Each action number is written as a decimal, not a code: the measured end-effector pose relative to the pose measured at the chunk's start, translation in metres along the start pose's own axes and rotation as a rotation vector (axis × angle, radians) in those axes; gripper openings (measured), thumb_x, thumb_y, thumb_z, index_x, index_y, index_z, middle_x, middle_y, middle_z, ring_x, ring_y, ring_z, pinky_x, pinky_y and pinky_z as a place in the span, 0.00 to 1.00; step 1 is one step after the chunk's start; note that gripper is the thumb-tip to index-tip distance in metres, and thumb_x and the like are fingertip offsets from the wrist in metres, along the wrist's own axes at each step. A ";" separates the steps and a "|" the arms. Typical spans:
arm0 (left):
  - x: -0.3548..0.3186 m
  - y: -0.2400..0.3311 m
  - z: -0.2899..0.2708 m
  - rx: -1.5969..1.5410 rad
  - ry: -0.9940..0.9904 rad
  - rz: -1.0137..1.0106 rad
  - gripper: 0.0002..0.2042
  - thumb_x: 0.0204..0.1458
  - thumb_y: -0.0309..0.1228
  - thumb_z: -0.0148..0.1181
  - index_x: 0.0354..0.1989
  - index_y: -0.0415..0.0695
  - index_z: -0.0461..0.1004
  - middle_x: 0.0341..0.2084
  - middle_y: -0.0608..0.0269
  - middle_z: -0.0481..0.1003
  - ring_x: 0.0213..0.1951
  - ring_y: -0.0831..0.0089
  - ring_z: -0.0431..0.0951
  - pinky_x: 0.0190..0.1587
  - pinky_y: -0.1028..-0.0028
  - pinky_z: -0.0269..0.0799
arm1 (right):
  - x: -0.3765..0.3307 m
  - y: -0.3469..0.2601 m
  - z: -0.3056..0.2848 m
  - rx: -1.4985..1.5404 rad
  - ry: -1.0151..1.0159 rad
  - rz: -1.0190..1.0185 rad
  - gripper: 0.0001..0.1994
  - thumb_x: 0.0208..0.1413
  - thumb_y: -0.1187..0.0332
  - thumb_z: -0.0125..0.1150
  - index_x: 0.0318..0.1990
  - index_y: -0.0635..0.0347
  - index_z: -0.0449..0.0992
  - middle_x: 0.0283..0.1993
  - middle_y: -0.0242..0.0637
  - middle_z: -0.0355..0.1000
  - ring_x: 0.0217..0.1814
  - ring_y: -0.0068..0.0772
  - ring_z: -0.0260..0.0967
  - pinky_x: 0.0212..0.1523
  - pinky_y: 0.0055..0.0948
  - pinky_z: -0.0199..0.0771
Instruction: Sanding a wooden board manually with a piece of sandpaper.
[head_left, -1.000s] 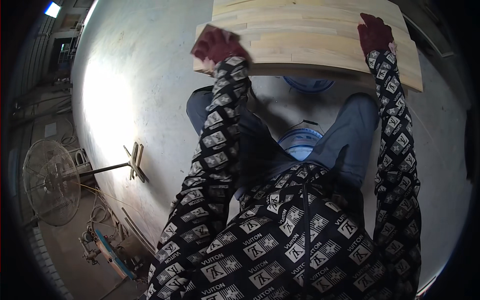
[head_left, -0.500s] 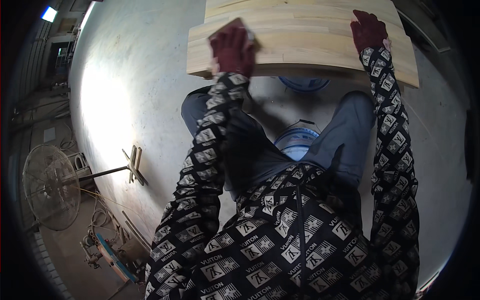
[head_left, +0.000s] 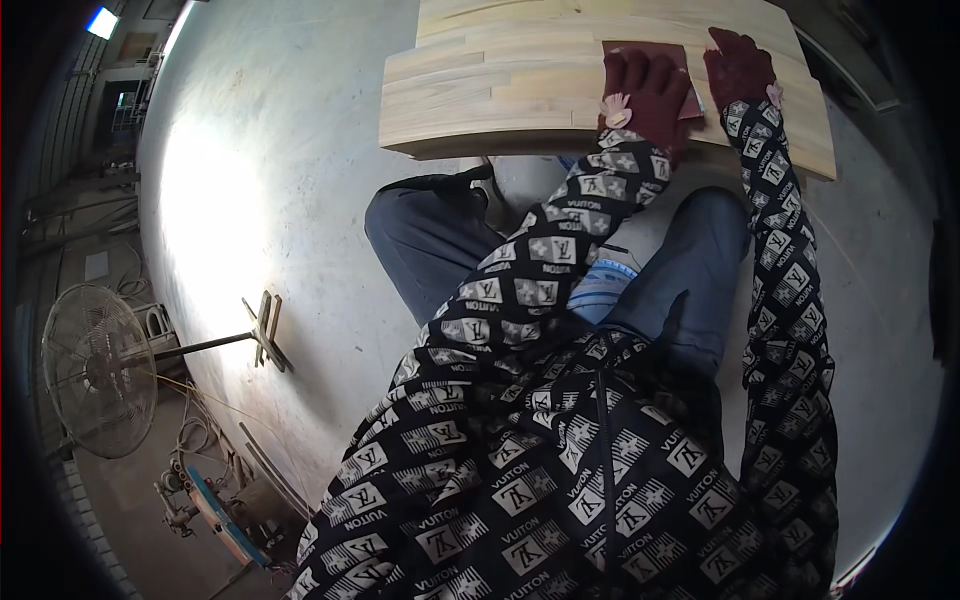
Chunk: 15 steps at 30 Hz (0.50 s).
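My left hand (head_left: 636, 100), in a dark red glove, presses a reddish-brown sheet of sandpaper (head_left: 674, 52) onto the pale wooden board (head_left: 480, 105). Its fingers lie over the sheet, and the sheet's far and right edges show beyond them. Just to the right, my right hand (head_left: 740, 72), gloved alike, rests on the same board with its fingers stretched forward and nothing visible in it. The board is made of joined strips, and its near edge faces me above my knees. What lies under both palms is hidden.
A blue-and-white bucket (head_left: 603, 285) stands between my legs, partly covered by my left forearm. On the left are a standing fan (head_left: 100, 370) with a splayed foot (head_left: 265, 332) and a blue-edged machine (head_left: 225, 515). Grey floor (head_left: 330, 150) surrounds the board.
My left hand has swept right across the board with the sandpaper, from its left part to beside my right hand. My right hand has stayed nearly in place.
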<state>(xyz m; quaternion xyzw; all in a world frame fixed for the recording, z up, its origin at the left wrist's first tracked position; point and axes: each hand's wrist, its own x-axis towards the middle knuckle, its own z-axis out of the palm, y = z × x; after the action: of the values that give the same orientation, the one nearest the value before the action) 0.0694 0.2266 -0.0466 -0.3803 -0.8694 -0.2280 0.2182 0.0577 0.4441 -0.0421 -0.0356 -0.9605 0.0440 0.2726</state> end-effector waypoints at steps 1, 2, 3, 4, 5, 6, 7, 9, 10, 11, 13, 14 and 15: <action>-0.010 -0.003 -0.010 -0.083 0.002 0.055 0.25 0.42 0.38 0.63 0.52 0.46 0.73 0.51 0.53 0.72 0.58 0.49 0.67 0.65 0.46 0.56 | 0.000 0.000 0.001 -0.009 -0.006 0.013 0.19 0.59 0.56 0.58 0.54 0.52 0.79 0.53 0.41 0.78 0.56 0.44 0.74 0.59 0.45 0.71; -0.017 -0.014 -0.019 -0.153 0.038 0.131 0.25 0.40 0.38 0.64 0.50 0.44 0.74 0.49 0.52 0.72 0.56 0.48 0.67 0.65 0.47 0.56 | 0.000 0.001 0.002 -0.002 0.002 0.006 0.19 0.59 0.56 0.57 0.54 0.52 0.79 0.54 0.40 0.78 0.56 0.44 0.74 0.60 0.46 0.71; -0.024 -0.033 -0.030 -0.096 0.019 0.104 0.24 0.41 0.38 0.62 0.50 0.44 0.73 0.49 0.51 0.72 0.56 0.48 0.67 0.64 0.47 0.56 | -0.001 0.002 0.003 -0.009 0.012 0.009 0.19 0.60 0.56 0.57 0.55 0.51 0.78 0.53 0.41 0.78 0.55 0.47 0.74 0.59 0.46 0.71; -0.035 -0.059 -0.045 -0.024 0.010 0.053 0.25 0.44 0.39 0.61 0.52 0.44 0.73 0.51 0.51 0.72 0.56 0.47 0.67 0.64 0.46 0.55 | 0.000 0.002 0.004 0.002 0.036 -0.013 0.19 0.61 0.56 0.56 0.56 0.49 0.78 0.53 0.42 0.77 0.53 0.49 0.74 0.58 0.47 0.72; -0.046 -0.089 -0.063 0.059 -0.003 -0.004 0.25 0.46 0.39 0.60 0.54 0.44 0.73 0.55 0.50 0.71 0.57 0.47 0.67 0.64 0.46 0.54 | -0.001 0.002 0.005 0.016 0.062 -0.036 0.18 0.61 0.56 0.56 0.56 0.48 0.77 0.53 0.43 0.76 0.52 0.52 0.74 0.57 0.48 0.73; -0.056 -0.116 -0.082 0.156 -0.018 -0.134 0.25 0.48 0.40 0.59 0.55 0.44 0.72 0.57 0.48 0.70 0.57 0.45 0.67 0.64 0.45 0.54 | -0.002 0.001 0.005 0.039 0.052 -0.025 0.18 0.61 0.56 0.56 0.56 0.49 0.77 0.53 0.43 0.76 0.52 0.51 0.74 0.56 0.48 0.73; -0.066 -0.144 -0.102 0.168 -0.052 -0.306 0.24 0.51 0.41 0.57 0.57 0.47 0.72 0.59 0.47 0.70 0.58 0.44 0.66 0.65 0.46 0.53 | -0.003 0.001 0.005 0.012 0.066 -0.036 0.18 0.61 0.57 0.56 0.56 0.49 0.77 0.53 0.42 0.76 0.52 0.50 0.74 0.56 0.47 0.73; -0.080 -0.188 -0.131 0.484 -0.180 -0.657 0.25 0.61 0.46 0.49 0.65 0.54 0.69 0.63 0.49 0.68 0.65 0.46 0.64 0.69 0.45 0.50 | -0.006 -0.001 0.005 -0.044 0.000 0.025 0.18 0.62 0.57 0.57 0.56 0.50 0.77 0.54 0.42 0.77 0.53 0.48 0.74 0.56 0.47 0.73; -0.077 -0.205 -0.135 0.524 -0.226 -0.835 0.24 0.60 0.50 0.48 0.64 0.61 0.69 0.62 0.55 0.68 0.67 0.52 0.62 0.67 0.43 0.52 | -0.007 -0.001 0.004 -0.033 0.058 -0.007 0.18 0.59 0.60 0.58 0.55 0.53 0.77 0.54 0.44 0.76 0.55 0.51 0.72 0.58 0.49 0.70; -0.072 -0.213 -0.130 0.637 -0.288 -0.815 0.23 0.59 0.50 0.49 0.63 0.63 0.70 0.62 0.57 0.67 0.67 0.53 0.61 0.66 0.42 0.52 | -0.008 -0.001 0.004 -0.022 0.122 -0.042 0.18 0.56 0.63 0.60 0.53 0.57 0.77 0.54 0.46 0.76 0.57 0.53 0.70 0.59 0.51 0.68; -0.050 -0.205 -0.097 0.897 -0.434 -0.879 0.21 0.58 0.51 0.51 0.59 0.65 0.72 0.62 0.61 0.67 0.67 0.56 0.59 0.64 0.41 0.54 | -0.008 0.000 0.005 -0.023 0.140 -0.074 0.18 0.56 0.63 0.60 0.53 0.57 0.77 0.54 0.45 0.76 0.58 0.52 0.70 0.59 0.51 0.68; -0.035 -0.194 -0.074 0.925 -0.502 -0.759 0.21 0.56 0.52 0.52 0.57 0.66 0.72 0.62 0.62 0.66 0.67 0.55 0.59 0.63 0.40 0.54 | -0.007 0.002 0.006 -0.035 0.090 -0.071 0.18 0.59 0.61 0.58 0.55 0.54 0.76 0.54 0.43 0.76 0.56 0.50 0.72 0.58 0.49 0.70; -0.015 -0.177 -0.048 0.921 -0.605 -0.619 0.20 0.55 0.53 0.53 0.55 0.66 0.73 0.63 0.63 0.65 0.66 0.55 0.58 0.62 0.38 0.54 | -0.005 0.004 0.007 -0.049 0.040 -0.069 0.17 0.62 0.58 0.56 0.56 0.51 0.76 0.54 0.41 0.77 0.54 0.47 0.74 0.56 0.47 0.73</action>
<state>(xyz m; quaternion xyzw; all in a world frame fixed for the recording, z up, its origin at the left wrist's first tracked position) -0.0460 0.0843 -0.0572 -0.0256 -0.9713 0.2347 0.0280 0.0581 0.4475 -0.0512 -0.0103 -0.9563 0.0105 0.2920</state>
